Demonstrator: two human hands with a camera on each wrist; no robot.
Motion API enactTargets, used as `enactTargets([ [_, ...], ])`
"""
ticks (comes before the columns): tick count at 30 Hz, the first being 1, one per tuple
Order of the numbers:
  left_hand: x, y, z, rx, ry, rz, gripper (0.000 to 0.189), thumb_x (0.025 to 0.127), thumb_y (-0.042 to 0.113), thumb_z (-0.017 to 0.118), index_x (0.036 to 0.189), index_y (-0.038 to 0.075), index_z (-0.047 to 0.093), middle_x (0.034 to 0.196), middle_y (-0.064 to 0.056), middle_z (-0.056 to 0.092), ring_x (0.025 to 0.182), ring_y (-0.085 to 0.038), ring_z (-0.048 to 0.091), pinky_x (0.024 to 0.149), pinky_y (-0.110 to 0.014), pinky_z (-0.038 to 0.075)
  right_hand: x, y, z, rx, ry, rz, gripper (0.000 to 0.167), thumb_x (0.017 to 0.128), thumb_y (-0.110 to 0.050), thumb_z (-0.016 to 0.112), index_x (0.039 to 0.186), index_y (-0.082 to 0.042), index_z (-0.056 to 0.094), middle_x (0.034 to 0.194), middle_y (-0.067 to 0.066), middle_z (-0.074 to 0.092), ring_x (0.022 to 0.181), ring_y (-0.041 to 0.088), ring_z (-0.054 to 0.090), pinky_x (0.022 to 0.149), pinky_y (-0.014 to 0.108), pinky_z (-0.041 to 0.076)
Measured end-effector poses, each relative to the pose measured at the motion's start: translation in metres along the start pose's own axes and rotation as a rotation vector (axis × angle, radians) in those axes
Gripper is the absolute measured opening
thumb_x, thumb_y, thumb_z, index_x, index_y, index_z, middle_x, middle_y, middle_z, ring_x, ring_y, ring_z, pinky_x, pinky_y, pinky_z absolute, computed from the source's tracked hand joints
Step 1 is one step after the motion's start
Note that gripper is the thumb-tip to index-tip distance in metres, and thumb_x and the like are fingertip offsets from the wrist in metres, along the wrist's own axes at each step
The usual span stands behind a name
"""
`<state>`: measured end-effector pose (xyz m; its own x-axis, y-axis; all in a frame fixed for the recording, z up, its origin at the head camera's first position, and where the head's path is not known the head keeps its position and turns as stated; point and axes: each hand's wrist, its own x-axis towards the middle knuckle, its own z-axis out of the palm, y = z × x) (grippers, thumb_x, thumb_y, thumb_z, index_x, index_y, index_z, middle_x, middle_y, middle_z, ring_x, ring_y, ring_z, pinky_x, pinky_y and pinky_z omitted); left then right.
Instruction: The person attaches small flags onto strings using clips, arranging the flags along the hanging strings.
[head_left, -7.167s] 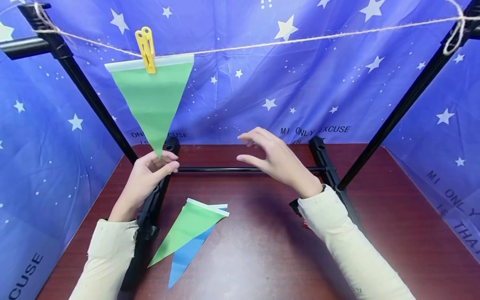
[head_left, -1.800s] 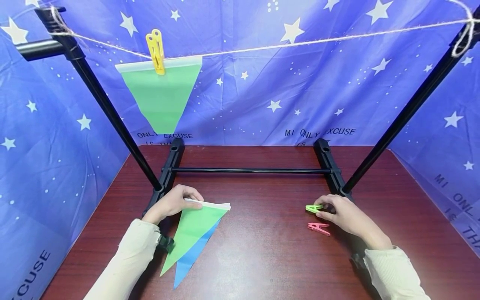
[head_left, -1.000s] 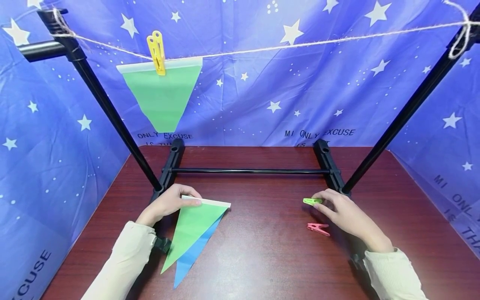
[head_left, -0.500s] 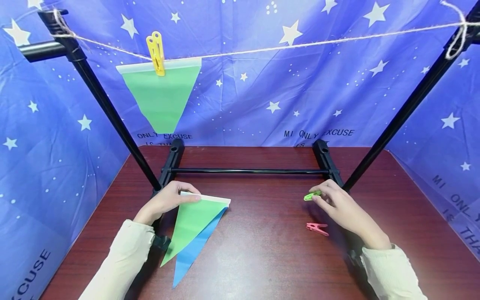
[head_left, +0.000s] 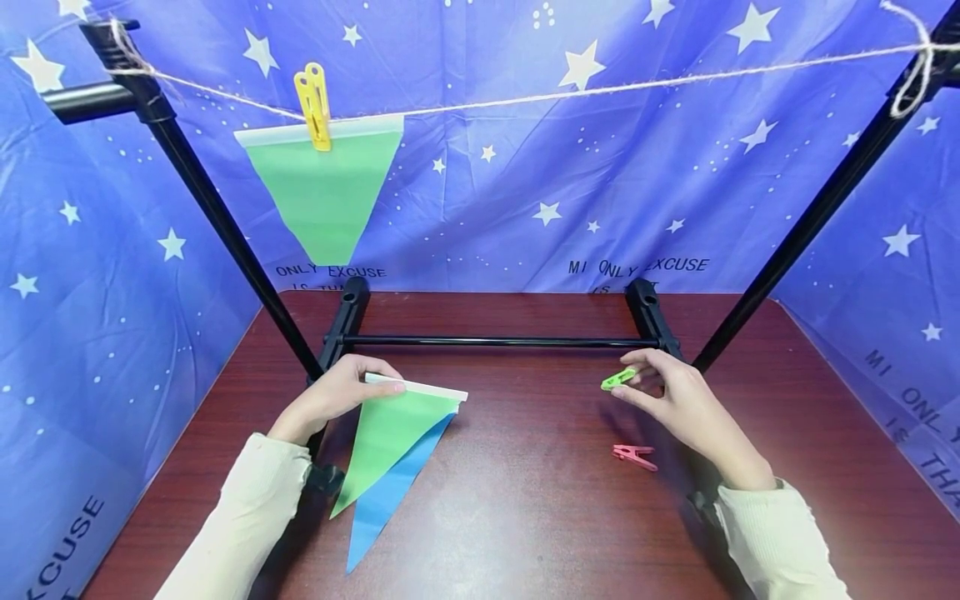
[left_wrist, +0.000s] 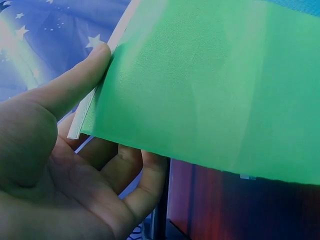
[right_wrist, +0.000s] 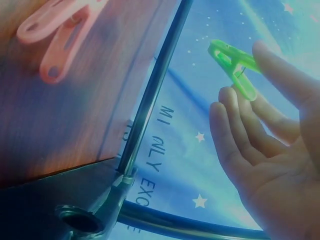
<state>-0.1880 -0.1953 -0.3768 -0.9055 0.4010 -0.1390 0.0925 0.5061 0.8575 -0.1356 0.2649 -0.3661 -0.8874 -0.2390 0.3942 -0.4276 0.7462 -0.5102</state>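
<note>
My left hand (head_left: 337,394) pinches the white top edge of a green triangular pennant (head_left: 390,425), thumb on the front; in the left wrist view the green cloth (left_wrist: 200,90) spreads past the fingers. Beneath it a blue pennant (head_left: 393,492) lies partly covered. Off to the right, my right hand (head_left: 675,404) pinches a lime-green clothespin (head_left: 618,379) between thumb and fingers, above the table. That clothespin (right_wrist: 232,65) also shows in the right wrist view. A pink clothespin (head_left: 634,456) lies on the table just below the right hand.
A string (head_left: 525,98) runs between two black posts (head_left: 810,200). From it hangs another green pennant (head_left: 322,196), clipped by a yellow clothespin (head_left: 315,108). A black crossbar (head_left: 502,341) joins the stand's feet on the dark red table (head_left: 525,500). Blue starry cloth (head_left: 487,208) surrounds it.
Both hands went from the hanging pennant area to the table; the left took a green pennant's edge, the right a lime clothespin. Lately both rose slightly, and the clothespin turned in the fingers.
</note>
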Motion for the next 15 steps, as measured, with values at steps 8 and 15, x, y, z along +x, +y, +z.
enactTargets([
  [8,0.0025,0.0036,-0.0012,0.025,0.018,0.019,0.025,0.091,0.036,0.073,0.101,0.014,0.077,0.106,-0.004,0.071,0.093,-0.019,0.059,0.079,-0.034,0.049,0.0032,-0.0023,-0.0025,0.044,-0.015,0.030,0.027,0.080,-0.019,0.084,0.102,-0.013,0.070,0.087,-0.004,0.072,0.075,0.003,0.065,0.063,0.017,0.047],
  [15,0.0047,0.0073,-0.0023,0.057,0.038,0.055,0.025,0.091,0.038,0.072,0.101,0.015,0.077,0.106,-0.003,0.070,0.091,-0.019,0.054,0.077,-0.033,0.044,0.0075,-0.0055,-0.0047,0.061,-0.012,-0.016,0.027,0.082,-0.014,0.082,0.106,-0.014,0.069,0.085,-0.008,0.073,0.075,0.002,0.066,0.063,0.018,0.045],
])
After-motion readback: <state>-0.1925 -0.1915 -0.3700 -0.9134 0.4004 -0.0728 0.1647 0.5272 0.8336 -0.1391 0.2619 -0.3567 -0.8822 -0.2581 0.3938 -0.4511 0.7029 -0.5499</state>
